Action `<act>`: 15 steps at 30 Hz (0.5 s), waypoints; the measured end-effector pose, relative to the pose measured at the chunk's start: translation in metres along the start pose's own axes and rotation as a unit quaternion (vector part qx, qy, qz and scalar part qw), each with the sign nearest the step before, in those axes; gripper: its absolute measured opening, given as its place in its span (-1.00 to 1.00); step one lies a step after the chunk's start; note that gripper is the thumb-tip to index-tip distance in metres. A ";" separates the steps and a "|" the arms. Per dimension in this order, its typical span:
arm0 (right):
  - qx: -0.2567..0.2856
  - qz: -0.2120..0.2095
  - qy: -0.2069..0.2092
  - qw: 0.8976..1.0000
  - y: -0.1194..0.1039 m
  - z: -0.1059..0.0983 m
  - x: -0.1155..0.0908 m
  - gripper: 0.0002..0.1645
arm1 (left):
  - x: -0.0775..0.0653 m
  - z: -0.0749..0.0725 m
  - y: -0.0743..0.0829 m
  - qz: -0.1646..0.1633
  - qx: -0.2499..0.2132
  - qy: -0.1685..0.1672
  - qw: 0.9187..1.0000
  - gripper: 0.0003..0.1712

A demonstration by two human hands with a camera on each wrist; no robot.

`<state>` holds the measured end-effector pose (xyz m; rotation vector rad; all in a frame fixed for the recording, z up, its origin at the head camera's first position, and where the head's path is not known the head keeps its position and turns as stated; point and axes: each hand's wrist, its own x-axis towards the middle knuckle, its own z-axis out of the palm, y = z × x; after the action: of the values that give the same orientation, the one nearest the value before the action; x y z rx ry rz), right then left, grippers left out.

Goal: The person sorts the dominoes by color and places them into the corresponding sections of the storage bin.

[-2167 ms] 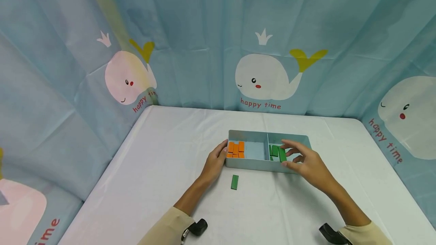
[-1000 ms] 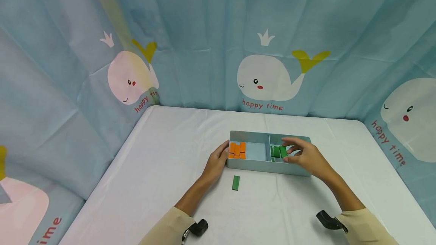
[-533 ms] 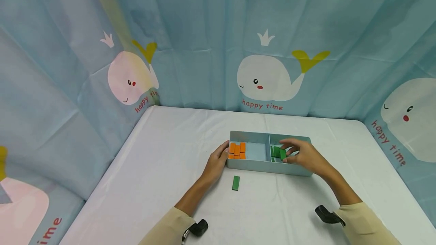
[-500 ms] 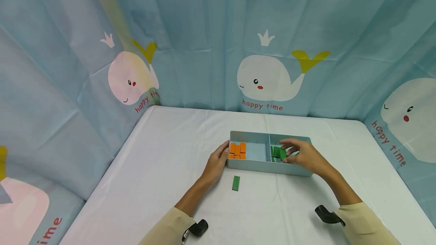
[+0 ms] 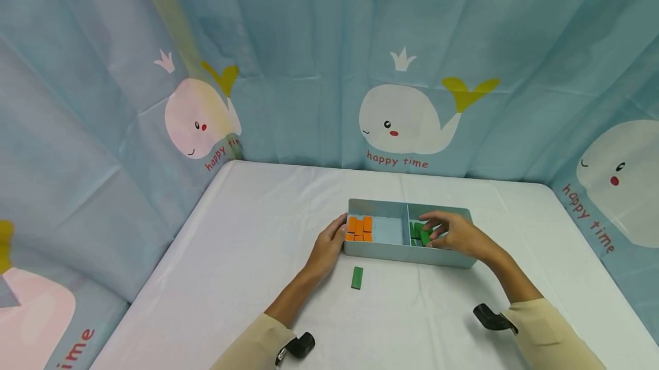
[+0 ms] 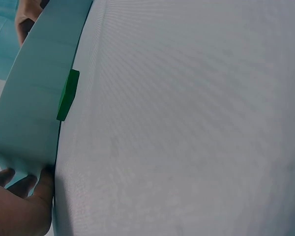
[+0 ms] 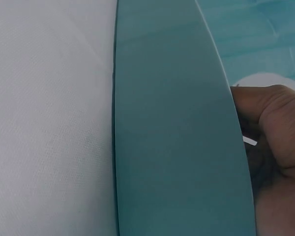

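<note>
A blue-grey divided box [image 5: 412, 253] sits on the white table. My left hand [image 5: 324, 250] holds its left end, the fingers against the end wall in the left wrist view. My right hand [image 5: 458, 235] reaches into the right compartment and pinches a green tile [image 5: 425, 237] between thumb and fingers. Beside that tile lie several other green tiles [image 5: 417, 227], partly hidden. Several orange tiles [image 5: 359, 227] are grouped at the left of the left compartment. One loose green tile [image 5: 357, 278] lies in front of the box. In the right wrist view the box wall hides the fingertips.
A thin divider [image 5: 408, 224] separates the two compartments. The white tablecloth [image 5: 247, 244] surrounds the box. Behind the table hangs a blue curtain [image 5: 309, 112] with whale prints. Black wrist devices [image 5: 300, 345] sit near both sleeves.
My right hand has moved slightly left and toward the front wall with the green tile, which is now lower and tilted in the compartment. My left hand stays at the box end.
</note>
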<state>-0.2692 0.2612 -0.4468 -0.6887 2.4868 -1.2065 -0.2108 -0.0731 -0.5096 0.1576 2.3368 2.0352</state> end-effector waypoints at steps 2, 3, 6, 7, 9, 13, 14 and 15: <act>0.013 0.001 -0.011 1.000 0.001 0.000 0.001 -0.25 | 0.000 0.000 0.000 0.000 0.000 -0.001 1.000 -0.37; 0.021 0.003 -0.016 1.000 0.002 0.000 0.001 -0.25 | -0.001 0.000 0.000 0.001 -0.002 -0.002 1.000 -0.37; 0.045 0.012 -0.032 0.998 0.004 -0.001 0.001 -0.25 | -0.001 0.001 0.000 0.002 -0.005 -0.003 1.000 -0.36; 0.052 0.016 -0.036 0.998 0.005 -0.002 0.000 -0.25 | -0.001 0.001 0.000 0.002 -0.005 -0.003 1.000 -0.36; 0.058 0.022 -0.040 0.997 0.006 -0.002 0.000 -0.23 | -0.001 0.001 0.000 0.001 -0.005 -0.004 1.000 -0.36; 0.054 0.035 -0.027 0.998 0.007 -0.004 -0.002 -0.21 | 0.000 0.000 0.000 0.001 -0.004 -0.004 1.000 -0.36; 0.052 0.036 -0.022 0.998 0.007 -0.004 -0.003 -0.21 | 0.000 0.000 -0.001 0.001 -0.005 -0.004 1.000 -0.36; 0.053 0.036 -0.018 0.998 0.007 -0.005 -0.004 -0.20 | 0.000 0.000 -0.001 0.001 -0.006 -0.003 1.000 -0.36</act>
<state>-0.2702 0.2700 -0.4494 -0.5829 2.3772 -1.2762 -0.2106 -0.0732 -0.5102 0.1667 2.3211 2.0461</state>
